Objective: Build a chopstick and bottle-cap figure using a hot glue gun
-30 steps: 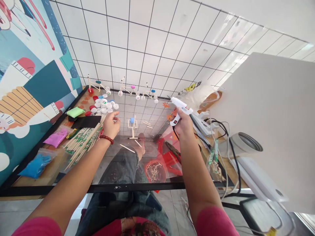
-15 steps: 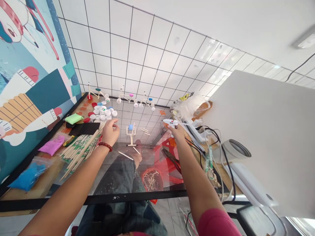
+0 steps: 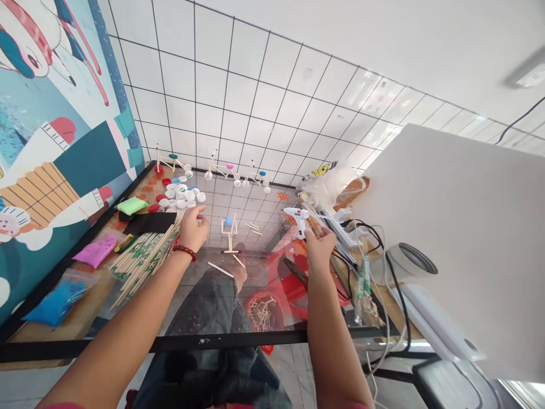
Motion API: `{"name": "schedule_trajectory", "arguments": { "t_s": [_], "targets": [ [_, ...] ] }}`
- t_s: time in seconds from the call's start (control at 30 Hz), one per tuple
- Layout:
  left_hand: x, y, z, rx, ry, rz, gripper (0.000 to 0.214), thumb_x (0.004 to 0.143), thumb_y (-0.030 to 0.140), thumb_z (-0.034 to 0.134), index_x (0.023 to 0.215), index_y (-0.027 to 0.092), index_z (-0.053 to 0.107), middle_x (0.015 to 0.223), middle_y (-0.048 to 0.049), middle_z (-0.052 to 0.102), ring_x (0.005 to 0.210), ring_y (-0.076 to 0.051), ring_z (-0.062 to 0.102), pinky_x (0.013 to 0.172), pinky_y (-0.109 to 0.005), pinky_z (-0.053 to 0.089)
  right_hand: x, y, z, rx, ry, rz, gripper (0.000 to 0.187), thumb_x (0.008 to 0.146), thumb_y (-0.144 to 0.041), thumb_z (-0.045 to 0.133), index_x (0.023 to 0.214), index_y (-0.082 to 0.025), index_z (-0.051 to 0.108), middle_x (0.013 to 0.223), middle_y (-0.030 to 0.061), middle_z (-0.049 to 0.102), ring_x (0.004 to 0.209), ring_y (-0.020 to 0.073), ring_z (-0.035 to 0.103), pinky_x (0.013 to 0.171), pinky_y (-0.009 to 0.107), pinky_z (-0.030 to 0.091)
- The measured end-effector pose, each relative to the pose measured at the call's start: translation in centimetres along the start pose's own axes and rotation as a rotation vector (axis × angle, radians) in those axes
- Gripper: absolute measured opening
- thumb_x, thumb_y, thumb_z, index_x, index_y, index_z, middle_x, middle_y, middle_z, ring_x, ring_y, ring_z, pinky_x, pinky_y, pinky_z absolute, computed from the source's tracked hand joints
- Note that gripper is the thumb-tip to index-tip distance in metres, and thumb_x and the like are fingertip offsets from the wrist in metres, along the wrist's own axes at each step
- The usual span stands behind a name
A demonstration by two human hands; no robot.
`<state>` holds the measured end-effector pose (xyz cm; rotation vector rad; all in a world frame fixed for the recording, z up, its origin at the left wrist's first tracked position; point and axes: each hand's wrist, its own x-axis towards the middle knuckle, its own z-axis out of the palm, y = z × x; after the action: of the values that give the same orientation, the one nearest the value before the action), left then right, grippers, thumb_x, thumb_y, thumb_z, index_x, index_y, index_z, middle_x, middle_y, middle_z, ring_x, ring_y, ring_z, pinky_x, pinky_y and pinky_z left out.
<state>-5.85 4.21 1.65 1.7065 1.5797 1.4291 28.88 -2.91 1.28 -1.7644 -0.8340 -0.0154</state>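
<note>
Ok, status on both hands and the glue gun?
Left hand loosely curled over the skewers. Right hand open, just below the glue gun standing on the glass.

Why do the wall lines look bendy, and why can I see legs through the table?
Head view: the wide lens curves and fans out the tiled wall lines toward the edges. The glass table top is see-through and mirrors the tiles, so legs show beneath it. Bright glare washes out the tiles at upper right. The left hand and the right hand by the glue gun look sharp.
</note>
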Motion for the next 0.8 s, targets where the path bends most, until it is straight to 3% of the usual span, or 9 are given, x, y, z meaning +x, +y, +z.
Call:
{"name": "schedule_trajectory", "arguments": {
  "t_s": [0.07, 0.13, 0.33, 0.53, 0.63, 0.8],
  "targets": [
    [0.4, 0.2, -0.6, 0.034, 0.020, 0.022, 0.035, 0.073, 0.013, 0.056, 0.107, 0.018, 0.067, 0.110, -0.0100, 0.068, 0.083, -0.020, 0.065, 0.070, -0.031, 0.053, -1.5, -1.2, -0.2, -0.003, 0.119, -0.024, 0.045, 0.074, -0.036, 0.062, 0.112, -0.014, 0.052, 0.109, 0.0132, 0.054, 0.096, 0.0244, 0.053, 0.088, 0.041, 0.045],
    [0.8, 0.4, -1.3, 0.085, 0.020, 0.074, 0.033, 0.074, 0.014, 0.057, 0.104, 0.017, 0.069, 0.107, -0.0098, 0.069, 0.085, -0.021, 0.065, 0.074, -0.033, 0.054, -3.1, -2.7, -0.1, 0.002, 0.122, -0.140, 0.035, 0.079, -0.036, 0.059, 0.107, -0.016, 0.054, 0.108, 0.0116, 0.055, 0.093, 0.0231, 0.052, 0.087, 0.039, 0.043],
    [0.9, 0.0, -1.9, 0.257, -0.173, 0.250, 0.029, 0.077, 0.013, 0.056, 0.099, 0.019, 0.073, 0.106, -0.0102, 0.072, 0.100, -0.028, 0.066, 0.095, -0.043, 0.051, -7.8, -6.0, 1.7, -0.144, -0.253, -0.557, 0.015, 0.088, -0.031, 0.054, 0.095, -0.022, 0.063, 0.096, 0.0052, 0.063, 0.095, 0.0240, 0.054, 0.090, 0.042, 0.030],
    [-0.5, 0.2, -0.6, 0.380, -0.509, 0.540, 0.064, 0.070, -0.004, 0.045, 0.124, 0.024, 0.065, 0.138, -0.0047, 0.060, 0.128, -0.025, 0.051, 0.111, -0.046, 0.040, -9.4, -6.3, 2.4, -0.185, -0.391, -0.702, 0.011, 0.089, -0.024, 0.056, 0.091, -0.023, 0.067, 0.091, 0.0032, 0.066, 0.091, 0.0210, 0.055, 0.086, 0.038, 0.025],
    [-0.8, 0.5, -0.1, 0.456, -0.560, 0.565, 0.068, 0.070, -0.006, 0.044, 0.129, 0.023, 0.061, 0.140, -0.0057, 0.058, 0.131, -0.026, 0.047, 0.112, -0.047, 0.039, -9.5, -6.3, 2.4, -0.212, -0.453, -0.770, 0.010, 0.090, -0.023, 0.056, 0.091, -0.023, 0.067, 0.091, 0.0030, 0.068, 0.093, 0.0208, 0.056, 0.087, 0.039, 0.024],
    [-0.8, 0.3, 0.2, 0.513, -0.547, 0.559, 0.051, 0.081, 0.003, 0.046, 0.126, 0.020, 0.062, 0.130, -0.0123, 0.061, 0.124, -0.029, 0.052, 0.105, -0.048, 0.044, -10.0, -6.7, 2.4, -0.219, -0.597, -0.845, 0.011, 0.091, -0.030, 0.059, 0.088, -0.024, 0.067, 0.088, 0.0025, 0.069, 0.091, 0.0202, 0.056, 0.089, 0.040, 0.022]
  ]
}}
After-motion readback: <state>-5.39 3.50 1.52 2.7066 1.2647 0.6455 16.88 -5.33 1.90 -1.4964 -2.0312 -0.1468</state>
